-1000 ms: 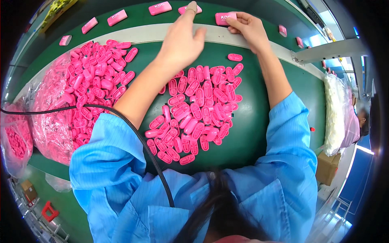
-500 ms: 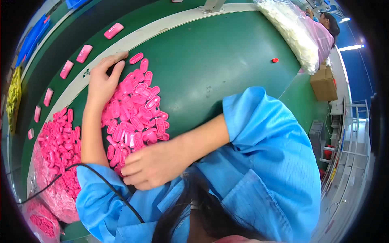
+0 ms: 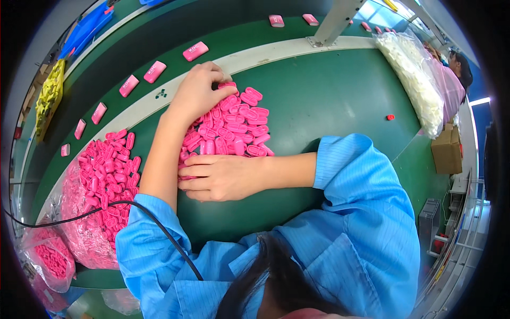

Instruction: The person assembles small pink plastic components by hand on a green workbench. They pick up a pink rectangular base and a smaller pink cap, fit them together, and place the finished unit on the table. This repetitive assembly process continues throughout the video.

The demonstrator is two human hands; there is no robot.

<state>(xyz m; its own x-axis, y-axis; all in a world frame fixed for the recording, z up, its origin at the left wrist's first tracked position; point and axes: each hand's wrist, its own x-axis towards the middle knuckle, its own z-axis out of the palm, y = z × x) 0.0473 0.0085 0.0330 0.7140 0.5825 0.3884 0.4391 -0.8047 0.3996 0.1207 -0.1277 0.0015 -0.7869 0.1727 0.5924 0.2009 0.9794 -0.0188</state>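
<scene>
A pile of small pink oval plastic pieces (image 3: 234,125), some showing hollow insides, lies on the green worktop between my hands. My left hand (image 3: 202,87) curves around the pile's far left edge, thumb apart from the fingers and touching the pieces. Along the near edge, my right hand (image 3: 226,178) lies palm down with its fingers stretched over the pieces. Neither hand shows a piece gripped in it; what lies under the right palm is hidden. Left of my left forearm, a second heap of pink pieces (image 3: 109,181) spills from a clear plastic bag (image 3: 87,244).
Pink rectangular cases (image 3: 154,72) stand in a row along the green belt (image 3: 239,37) beyond a pale rail (image 3: 255,58). A bag of white pieces (image 3: 411,80) and a cardboard box (image 3: 447,151) are at right. A black cable (image 3: 164,228) crosses my left sleeve. Another person (image 3: 460,69) is far right.
My right hand has moved away from my body, against the near side of the pile, which now looks more compact. My left hand stays at its far edge. The whole view has shifted.
</scene>
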